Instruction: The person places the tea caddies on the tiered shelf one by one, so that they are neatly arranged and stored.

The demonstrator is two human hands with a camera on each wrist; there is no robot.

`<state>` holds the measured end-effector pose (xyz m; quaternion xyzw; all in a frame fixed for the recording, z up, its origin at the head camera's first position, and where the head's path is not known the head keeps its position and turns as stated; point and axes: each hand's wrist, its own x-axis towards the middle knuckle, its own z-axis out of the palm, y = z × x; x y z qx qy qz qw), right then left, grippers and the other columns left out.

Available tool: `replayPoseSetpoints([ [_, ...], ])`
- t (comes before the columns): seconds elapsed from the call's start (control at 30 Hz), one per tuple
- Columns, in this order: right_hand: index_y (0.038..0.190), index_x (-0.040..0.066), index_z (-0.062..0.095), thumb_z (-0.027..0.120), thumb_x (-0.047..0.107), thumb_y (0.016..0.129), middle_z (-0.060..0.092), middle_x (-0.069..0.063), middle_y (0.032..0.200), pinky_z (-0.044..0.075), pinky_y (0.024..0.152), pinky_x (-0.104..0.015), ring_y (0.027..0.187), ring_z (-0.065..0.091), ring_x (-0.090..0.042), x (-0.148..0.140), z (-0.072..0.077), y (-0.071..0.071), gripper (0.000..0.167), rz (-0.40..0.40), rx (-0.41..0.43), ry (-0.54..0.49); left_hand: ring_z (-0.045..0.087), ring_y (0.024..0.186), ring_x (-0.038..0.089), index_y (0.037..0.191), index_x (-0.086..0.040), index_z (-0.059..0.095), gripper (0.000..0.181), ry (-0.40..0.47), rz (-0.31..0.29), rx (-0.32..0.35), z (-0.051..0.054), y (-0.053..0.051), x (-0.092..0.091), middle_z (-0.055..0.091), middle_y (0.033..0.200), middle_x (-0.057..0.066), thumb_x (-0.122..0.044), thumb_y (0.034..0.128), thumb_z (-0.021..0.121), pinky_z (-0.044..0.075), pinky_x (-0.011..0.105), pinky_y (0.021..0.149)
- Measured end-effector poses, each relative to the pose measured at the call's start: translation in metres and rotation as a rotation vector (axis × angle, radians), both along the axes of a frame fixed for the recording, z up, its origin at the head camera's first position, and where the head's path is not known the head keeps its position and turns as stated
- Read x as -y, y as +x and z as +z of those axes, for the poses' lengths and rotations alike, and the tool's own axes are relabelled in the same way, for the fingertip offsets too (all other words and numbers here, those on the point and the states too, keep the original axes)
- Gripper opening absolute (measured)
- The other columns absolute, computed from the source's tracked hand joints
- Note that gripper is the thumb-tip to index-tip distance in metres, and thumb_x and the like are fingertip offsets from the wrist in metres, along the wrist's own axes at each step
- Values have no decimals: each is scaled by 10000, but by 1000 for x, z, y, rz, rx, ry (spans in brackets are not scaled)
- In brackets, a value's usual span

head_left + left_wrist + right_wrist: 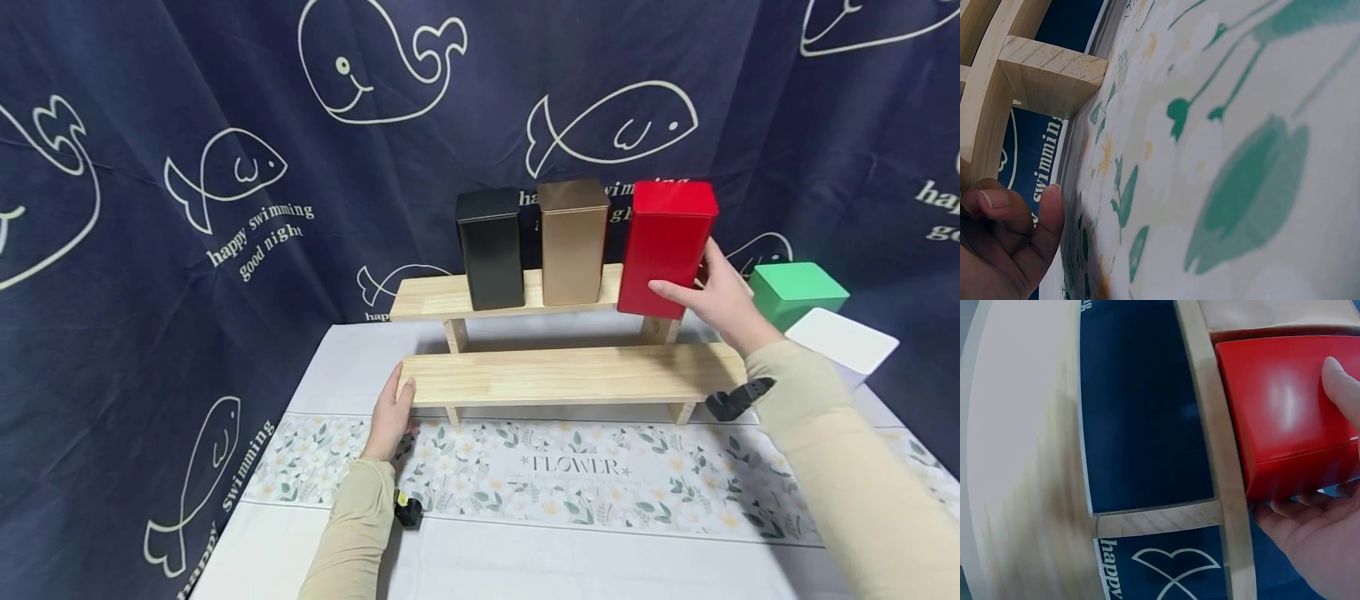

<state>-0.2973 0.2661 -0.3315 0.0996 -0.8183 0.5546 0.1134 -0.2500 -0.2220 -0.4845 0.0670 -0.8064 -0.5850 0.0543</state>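
My right hand (pixel 723 296) grips a tall red box (pixel 667 250), thumb on its front face and fingers round its right side. The box is at the right of the upper wooden shelf (pixel 427 296), its lower end at the shelf's front edge. To its left on that shelf stand a black box (pixel 491 254) and a bronze-coloured box (pixel 573 250), both upright. My left hand (pixel 390 417) holds the left end of the lower wooden shelf (pixel 570 375). In the left wrist view some fingers (pixel 1007 212) curl by the shelf's underside.
A green box (pixel 798 287) and a white box (pixel 843 342) stand to the right, partly behind my right forearm. The shelf stands on a white table with a floral runner (pixel 570 492). A dark blue whale-print curtain (pixel 420 167) hangs behind.
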Motion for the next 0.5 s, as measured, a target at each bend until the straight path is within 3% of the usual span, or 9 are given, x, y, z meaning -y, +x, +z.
replayPoseSetpoints([
  [0.17,1453,255,299,725,145,887,463,34,1300,487,817,-105,1082,521,-87,1,-7,-4,716,27,-23,-57,472,517,169,1563,-260,244,587,-4,-3,4,0,0,-1,422,1463,174,-428,1033,431,521,340,458],
  [0.3,1447,236,301,703,120,901,464,52,1283,486,819,-106,1074,521,-74,1,-8,-5,688,35,-7,-69,486,535,187,1562,-259,247,586,-1,-2,2,-1,-1,-1,429,1460,179,-428,1032,432,510,321,449],
  [0.5,1499,165,245,697,206,914,434,-58,1355,468,805,-82,1071,497,-73,0,-9,-6,740,26,46,5,459,511,177,1564,-251,243,593,-5,-1,-3,-2,-1,-1,427,1461,173,-429,1032,435,509,321,444],
])
